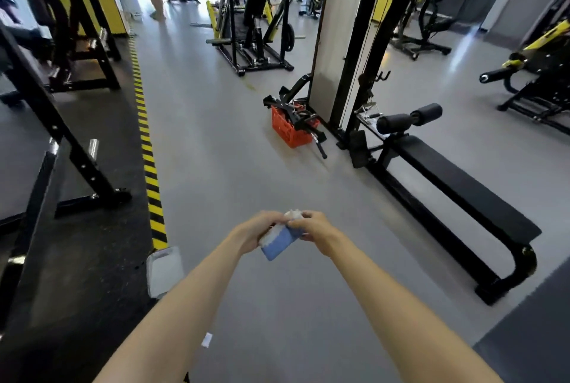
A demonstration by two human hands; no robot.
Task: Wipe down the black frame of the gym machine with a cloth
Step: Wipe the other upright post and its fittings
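both hands out front over the grey floor [246, 136], left hand [256, 230] and right hand [311, 228] each pinching the blue-white cloth [279, 242], likely folding it into a pad before reaching the black frame [431, 216] off right, not touched yet.

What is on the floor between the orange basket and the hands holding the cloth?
Nothing. In the head view, only bare grey floor lies between the orange basket and the cloth held by both hands.
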